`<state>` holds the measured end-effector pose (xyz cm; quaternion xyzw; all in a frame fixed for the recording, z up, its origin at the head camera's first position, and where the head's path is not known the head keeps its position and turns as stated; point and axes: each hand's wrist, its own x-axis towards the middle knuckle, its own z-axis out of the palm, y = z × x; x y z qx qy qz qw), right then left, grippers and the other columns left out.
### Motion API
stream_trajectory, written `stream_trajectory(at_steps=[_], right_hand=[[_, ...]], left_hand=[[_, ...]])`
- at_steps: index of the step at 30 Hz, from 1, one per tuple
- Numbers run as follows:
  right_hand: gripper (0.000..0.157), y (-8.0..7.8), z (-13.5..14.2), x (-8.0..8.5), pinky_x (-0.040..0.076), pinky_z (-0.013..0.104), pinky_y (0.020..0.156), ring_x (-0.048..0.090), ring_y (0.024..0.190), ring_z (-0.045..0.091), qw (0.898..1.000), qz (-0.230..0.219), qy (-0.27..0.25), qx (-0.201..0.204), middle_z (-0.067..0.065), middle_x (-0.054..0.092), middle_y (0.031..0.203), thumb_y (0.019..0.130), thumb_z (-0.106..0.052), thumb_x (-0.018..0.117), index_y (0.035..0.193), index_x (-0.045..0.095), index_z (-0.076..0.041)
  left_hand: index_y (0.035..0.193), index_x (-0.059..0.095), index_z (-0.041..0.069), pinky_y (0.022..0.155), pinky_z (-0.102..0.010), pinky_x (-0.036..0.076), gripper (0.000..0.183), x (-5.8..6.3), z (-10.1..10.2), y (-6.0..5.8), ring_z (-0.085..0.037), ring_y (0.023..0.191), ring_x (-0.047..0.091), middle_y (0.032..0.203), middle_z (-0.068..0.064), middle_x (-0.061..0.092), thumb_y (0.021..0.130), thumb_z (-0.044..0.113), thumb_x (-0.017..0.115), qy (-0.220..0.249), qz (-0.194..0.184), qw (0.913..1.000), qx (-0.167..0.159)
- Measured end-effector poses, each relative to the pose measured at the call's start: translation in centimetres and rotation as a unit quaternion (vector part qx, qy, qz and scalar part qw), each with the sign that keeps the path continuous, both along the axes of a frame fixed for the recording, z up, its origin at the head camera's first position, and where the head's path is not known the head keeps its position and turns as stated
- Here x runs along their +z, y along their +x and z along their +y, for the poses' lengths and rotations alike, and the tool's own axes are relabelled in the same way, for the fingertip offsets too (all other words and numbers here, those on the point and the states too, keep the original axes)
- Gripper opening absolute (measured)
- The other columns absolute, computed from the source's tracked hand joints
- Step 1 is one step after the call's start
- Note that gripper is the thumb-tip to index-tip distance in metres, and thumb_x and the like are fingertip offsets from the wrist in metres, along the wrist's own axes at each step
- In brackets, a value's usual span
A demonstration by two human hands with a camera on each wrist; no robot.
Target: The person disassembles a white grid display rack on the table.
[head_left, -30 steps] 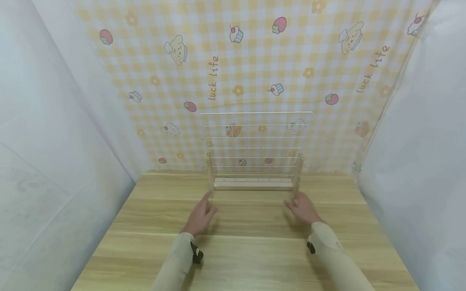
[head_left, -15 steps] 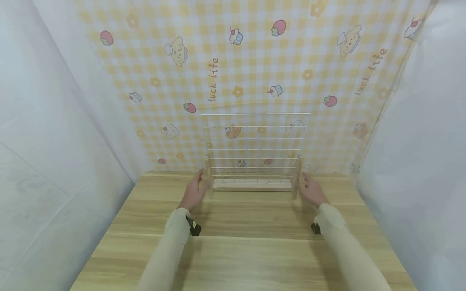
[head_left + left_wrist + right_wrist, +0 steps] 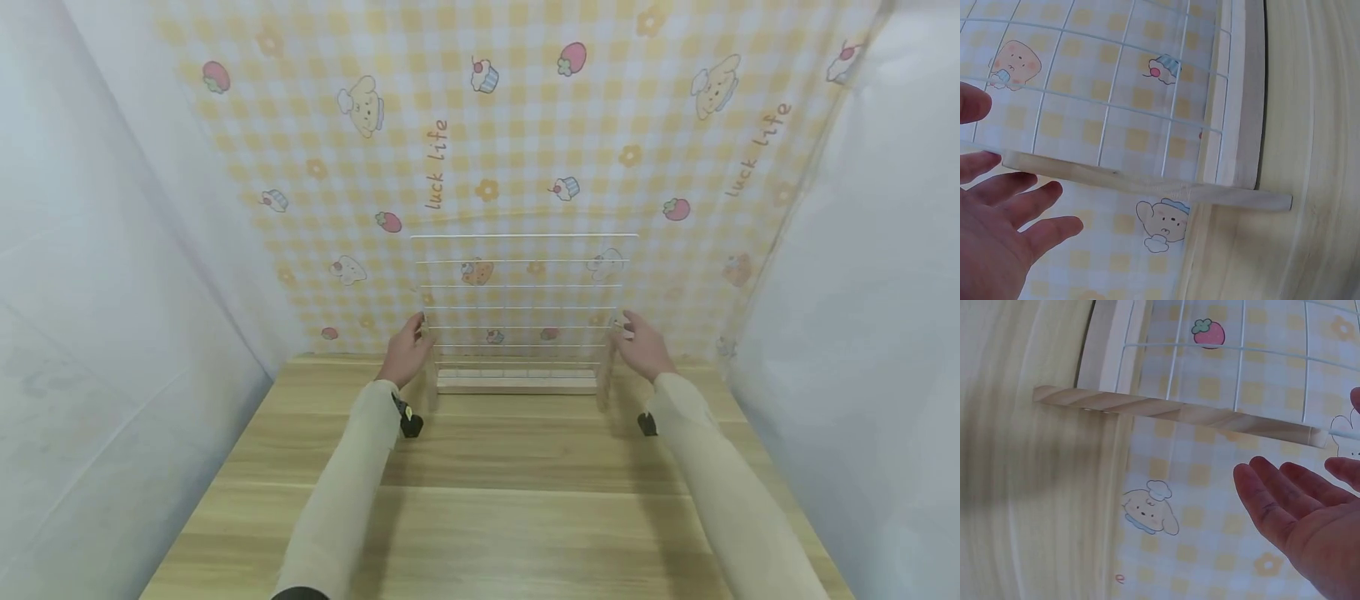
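A white wire grid point(image 3: 525, 236) stands upright in a light wooden frame, with a wooden bar point(image 3: 517, 385) across its bottom. My left hand point(image 3: 405, 354) is beside the upper end of the frame's left post. In the left wrist view its fingers point(image 3: 1047, 234) are spread, with some tips right at the post point(image 3: 1147, 181) and the thumb over the grid side. On the opposite side, my right hand point(image 3: 647, 346) is near the top of the right post point(image 3: 1179, 414). Its fingers point(image 3: 1266, 494) are loosely extended close beside the wood, and its thumb is mostly cut off.
The frame stands near the back of a wood-grain table point(image 3: 495, 533). Close behind hangs a yellow checked cloth point(image 3: 517, 150) printed with strawberries, cupcakes and cartoon figures. White sheets rise along the left point(image 3: 112, 333) and right point(image 3: 847, 333) sides. A dark device point(image 3: 409, 419) sits on the left wrist.
Both hands have moved forward from in front of the frame, around the outer sides of its posts, and up to their top ends. The wire grid frame has stayed in place.
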<state>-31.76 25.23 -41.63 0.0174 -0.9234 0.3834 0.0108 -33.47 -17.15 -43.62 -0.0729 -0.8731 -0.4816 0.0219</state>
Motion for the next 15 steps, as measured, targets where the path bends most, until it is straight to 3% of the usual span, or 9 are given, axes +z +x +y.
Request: stream_trajectory(at_steps=[6,15], right_hand=[[0.065,-0.01,-0.88,0.70,0.042,0.062,0.112,0.043,0.138,0.051,1.000,0.002,0.009,0.011,0.036,0.036,0.153,0.106,-0.029,0.045,0.156,0.021,0.004],[0.065,-0.08,-1.05,0.46,0.040,0.061,0.114,0.041,0.139,0.051,1.000,-0.004,0.014,0.005,0.035,0.036,0.154,0.106,-0.029,0.043,0.155,0.020,0.007]], left_hand=[[0.159,0.019,0.007,0.122,-0.054,0.034,0.064,-0.03,0.30,-0.56,-0.042,0.150,0.032,0.168,-0.014,0.020,0.106,0.034,0.044,0.004,-0.022,0.9997,0.012],[0.157,0.026,0.006,0.122,-0.052,0.034,0.057,-0.26,0.40,-0.83,-0.041,0.150,0.033,0.166,-0.016,0.025,0.106,0.025,0.042,0.006,-0.005,0.9998,0.017]])
